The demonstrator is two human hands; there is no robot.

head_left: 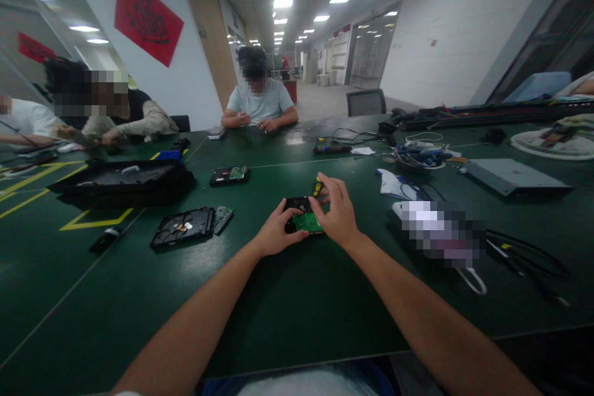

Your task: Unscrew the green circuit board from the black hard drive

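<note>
A hard drive (306, 221) with a black case and a green circuit board lies in front of me on the green table. My left hand (273, 232) grips its left side, the thumb along the near edge and the fingers at the far left corner. Over its right side, my right hand (340, 213) is closed on a yellow and black screwdriver (317, 186), seen only in part between the fingers. The screwdriver's tip is hidden, so I cannot tell whether it touches the drive. A second hard drive (229, 175) lies farther back on the left.
To the left are an opened black casing (183, 227), a small circuit board (224, 220) and a large black tray (118, 178). A grey metal box (517, 177), cables (529, 250) and a bowl of wires (420, 154) lie right. A person (260, 99) sits opposite.
</note>
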